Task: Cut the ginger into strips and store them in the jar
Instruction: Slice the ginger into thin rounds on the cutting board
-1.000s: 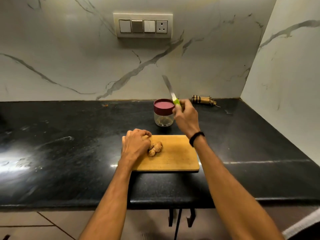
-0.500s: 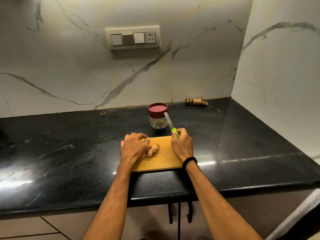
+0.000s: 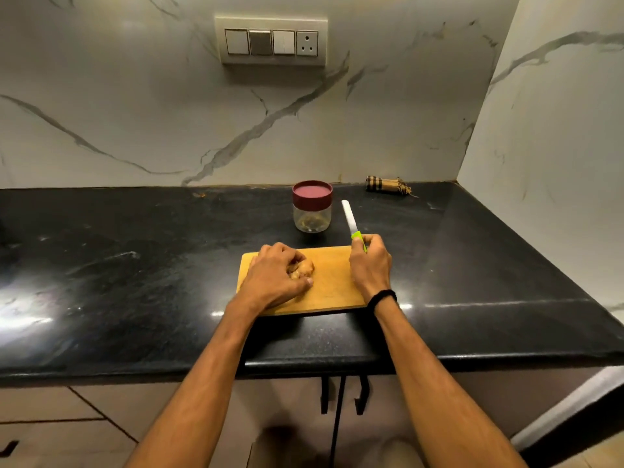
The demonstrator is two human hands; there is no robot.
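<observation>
A knobbly piece of ginger [image 3: 305,267] lies on the wooden cutting board [image 3: 332,288] at the counter's front. My left hand [image 3: 275,276] covers its left side, fingers curled over it and holding it down. My right hand [image 3: 370,265] grips the green handle of a knife [image 3: 351,221] at the board's right edge, the white blade pointing up and away toward the wall. Just behind the board stands a small clear jar [image 3: 311,207] with a dark red lid on it and some pale bits at its bottom.
The black stone counter [image 3: 135,265] runs left and right, with marble walls behind and on the right. A small striped bundle [image 3: 386,184] lies at the back wall. A switch panel [image 3: 271,40] is mounted on the wall above. Cabinet doors sit below the counter edge.
My right hand has come down with the knife from beside the jar to the board's right edge. My left hand has stayed on the ginger.
</observation>
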